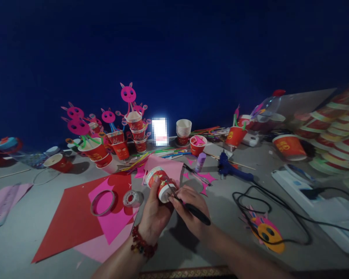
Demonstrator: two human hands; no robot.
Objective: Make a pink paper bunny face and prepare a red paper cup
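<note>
My left hand is wrapped round a red paper cup tilted on its side, its white end turned toward me. In my right hand is a black-handled pointed tool. Its thin metal end touches the cup near the white end; whether it is a knife or a scissor blade I cannot make out. Beneath the cup lies a light pink paper sheet. Left of my hands are a clear tape roll and a larger tape ring, on bright pink and red paper.
Decorated cups with pink paper figures stand at the back left. A blue glue gun and its looping black cable lie at right, near a purple glue stick. Stacked cups and a bright blurred screen stand behind.
</note>
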